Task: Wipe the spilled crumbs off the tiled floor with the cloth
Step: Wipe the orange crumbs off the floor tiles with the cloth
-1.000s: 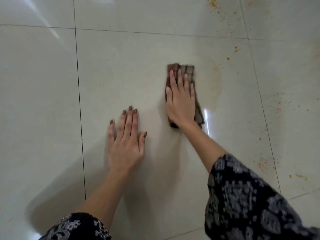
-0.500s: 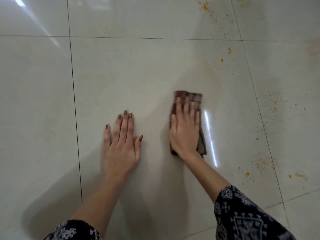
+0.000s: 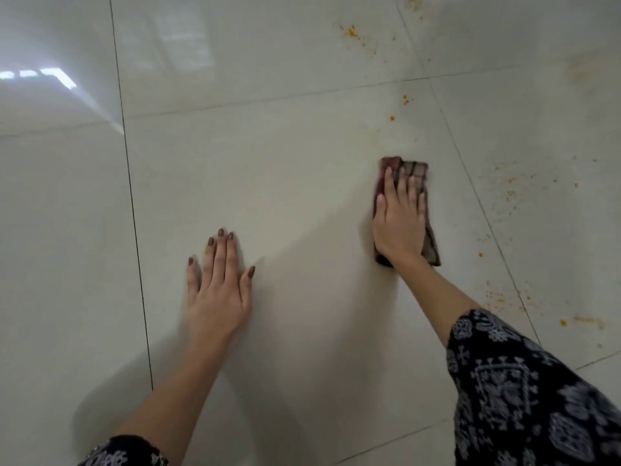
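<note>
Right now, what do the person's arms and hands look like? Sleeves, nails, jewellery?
No gloves, rings or watch visible. The left hand has dark brown polished nails; those of the right hand are too blurred to tell. Both arms wear black fabric sleeves with a white ornamental print: right sleeve large in view, left sleeve barely at the bottom edge.

The checked cloth (image 3: 416, 169) lies flat on the tiled floor (image 3: 285, 183) under the right hand (image 3: 400, 227), whose straight fingers press it down. Beyond the cloth, open tile runs up to a grout line, with only a few orange crumbs (image 3: 405, 99) lying low there. Right of the cloth, more crumbs dot the floor on both sides of the next grout line. Left of the cloth, bare tile stretches to the left hand (image 3: 218, 290), which lies flat on the floor, well apart from the cloth. Nearer than the cloth, the right forearm and the patterned sleeve (image 3: 524, 391) cross above the floor.
</note>
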